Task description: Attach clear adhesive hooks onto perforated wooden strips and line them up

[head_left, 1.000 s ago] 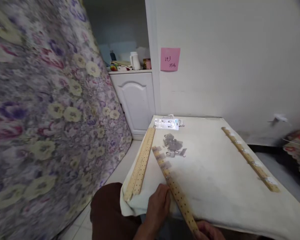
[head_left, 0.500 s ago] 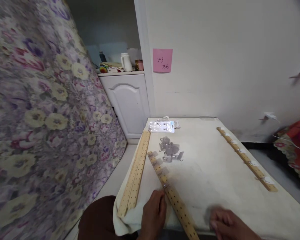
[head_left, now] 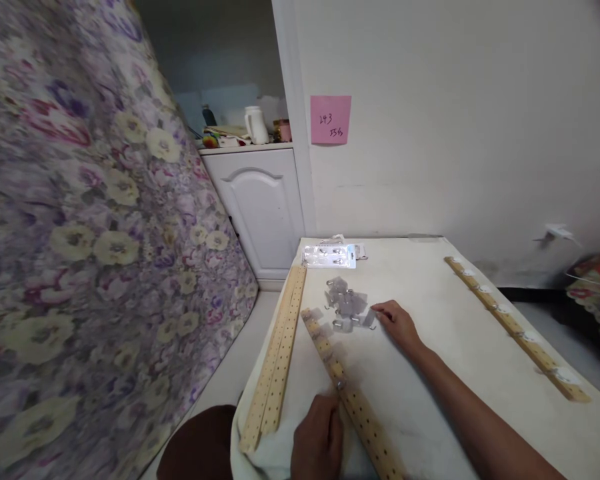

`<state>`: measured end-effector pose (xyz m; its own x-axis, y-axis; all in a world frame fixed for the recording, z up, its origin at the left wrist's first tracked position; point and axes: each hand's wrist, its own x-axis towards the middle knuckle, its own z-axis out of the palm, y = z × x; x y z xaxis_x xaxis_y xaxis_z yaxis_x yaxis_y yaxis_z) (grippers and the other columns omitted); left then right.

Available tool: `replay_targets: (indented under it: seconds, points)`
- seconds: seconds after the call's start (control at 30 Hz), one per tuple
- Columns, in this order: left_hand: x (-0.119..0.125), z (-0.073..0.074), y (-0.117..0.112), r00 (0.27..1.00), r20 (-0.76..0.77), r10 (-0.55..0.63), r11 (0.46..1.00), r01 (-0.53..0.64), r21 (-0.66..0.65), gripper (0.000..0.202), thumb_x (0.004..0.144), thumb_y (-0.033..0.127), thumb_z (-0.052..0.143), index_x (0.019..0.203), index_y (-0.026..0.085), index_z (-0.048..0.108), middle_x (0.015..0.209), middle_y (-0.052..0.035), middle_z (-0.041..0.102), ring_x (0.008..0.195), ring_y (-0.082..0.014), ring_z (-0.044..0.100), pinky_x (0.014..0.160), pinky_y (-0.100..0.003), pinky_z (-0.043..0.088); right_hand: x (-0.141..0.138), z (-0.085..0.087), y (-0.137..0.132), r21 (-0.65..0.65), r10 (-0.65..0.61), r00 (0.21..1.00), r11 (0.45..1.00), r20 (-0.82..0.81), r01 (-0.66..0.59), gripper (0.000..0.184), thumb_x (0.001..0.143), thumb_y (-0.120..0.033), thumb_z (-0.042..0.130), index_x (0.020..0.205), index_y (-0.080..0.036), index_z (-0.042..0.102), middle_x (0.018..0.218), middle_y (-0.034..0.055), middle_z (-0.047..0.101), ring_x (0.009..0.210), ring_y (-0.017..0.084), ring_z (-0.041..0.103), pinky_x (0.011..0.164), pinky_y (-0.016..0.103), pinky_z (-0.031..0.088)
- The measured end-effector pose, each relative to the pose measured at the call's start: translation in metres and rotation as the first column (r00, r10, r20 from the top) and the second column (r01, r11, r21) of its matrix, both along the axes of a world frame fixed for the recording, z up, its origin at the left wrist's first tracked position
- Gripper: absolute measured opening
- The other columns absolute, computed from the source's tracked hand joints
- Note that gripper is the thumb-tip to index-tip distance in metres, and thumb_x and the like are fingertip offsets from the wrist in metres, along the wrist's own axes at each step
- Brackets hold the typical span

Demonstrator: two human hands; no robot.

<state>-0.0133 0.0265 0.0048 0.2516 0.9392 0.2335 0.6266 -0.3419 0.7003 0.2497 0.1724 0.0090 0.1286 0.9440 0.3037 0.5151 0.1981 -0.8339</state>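
Note:
My right hand (head_left: pixel 394 323) reaches across the table, its fingertips closed at the edge of a clear adhesive hook (head_left: pixel 369 318) on the right side of a small pile. Several more clear hooks with metal prongs (head_left: pixel 347 305) lie overlapping there. A perforated wooden strip (head_left: pixel 364 421) runs diagonally towards me, with a few hooks (head_left: pixel 334 357) attached along its far half. My left hand (head_left: pixel 318 437) is curled closed against the strip's left side near the table's front edge; whatever its fingers hold is hidden.
Two perforated wooden strips (head_left: pixel 275 360) lie side by side at the left edge. Another strip (head_left: pixel 517 330) carrying several hooks lies along the right edge. A hook package (head_left: pixel 329 256) sits at the back. A floral curtain (head_left: pixel 105 267) hangs on the left.
My right hand has moved from the front of the table forward and left to the hook pile. My left hand stays beside the diagonal strip. The view has shifted slightly.

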Motion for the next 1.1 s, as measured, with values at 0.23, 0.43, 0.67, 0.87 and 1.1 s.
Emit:
replay_targets:
  seconds: [0.23,0.43,0.67,0.87,1.1]
  points:
    - [0.001,0.001,0.000,1.000,-0.010,-0.005,1.000,0.005,0.004,0.017,0.091,0.025,0.038,0.092,0.024,0.054,0.083,-0.0012,0.058,0.078,-0.0141,0.057,0.070,-0.025,0.045,0.008,0.001,-0.014,-0.029,0.003,0.996,1.000,-0.089,-0.005,0.018,0.076,-0.035,0.055,0.078,-0.020,0.065,0.085,0.0047,0.063,0.080,0.020,0.057,0.074,0.032,0.045]
    - [0.004,0.004,0.000,1.000,0.013,0.012,1.000,-0.012,0.025,0.018,0.091,0.024,0.037,0.091,0.023,0.055,0.082,-0.0015,0.057,0.077,-0.0149,0.057,0.070,-0.025,0.044,0.009,0.005,-0.052,-0.159,0.060,0.966,0.982,-0.250,-0.103,0.032,0.080,-0.045,0.051,0.085,-0.015,0.060,0.062,0.0018,0.064,0.056,0.016,0.059,0.052,0.027,0.046]
    - [0.006,0.014,-0.002,0.999,0.042,0.021,0.996,-0.024,0.081,0.017,0.090,0.022,0.040,0.088,0.021,0.056,0.080,-0.0009,0.057,0.077,-0.0142,0.057,0.071,-0.025,0.044,-0.013,0.011,-0.101,-0.242,0.215,0.829,0.892,-0.516,-0.382,0.034,0.077,-0.048,0.058,0.082,-0.015,0.061,0.055,-0.0018,0.060,0.046,0.011,0.056,0.047,0.023,0.044]
    - [0.007,0.018,-0.012,0.996,0.054,0.068,0.996,-0.071,0.058,0.017,0.087,0.024,0.043,0.091,0.020,0.059,0.080,-0.0008,0.060,0.072,-0.0140,0.057,0.067,-0.024,0.045,-0.019,0.013,-0.125,-0.252,0.109,0.898,0.939,-0.426,-0.234,0.029,0.079,-0.042,0.052,0.095,-0.018,0.054,0.058,-0.0049,0.057,0.044,0.012,0.053,0.046,0.024,0.042]
    - [0.011,0.018,-0.020,0.997,0.057,0.054,0.997,-0.057,0.051,0.017,0.088,0.025,0.042,0.090,0.020,0.058,0.083,-0.0011,0.061,0.078,-0.0145,0.059,0.071,-0.025,0.046,0.008,0.047,-0.160,-0.079,-0.055,0.954,0.994,0.294,0.081,0.021,0.082,-0.026,0.044,0.090,-0.023,0.063,0.084,0.0031,0.069,0.075,0.020,0.062,0.068,0.031,0.043]
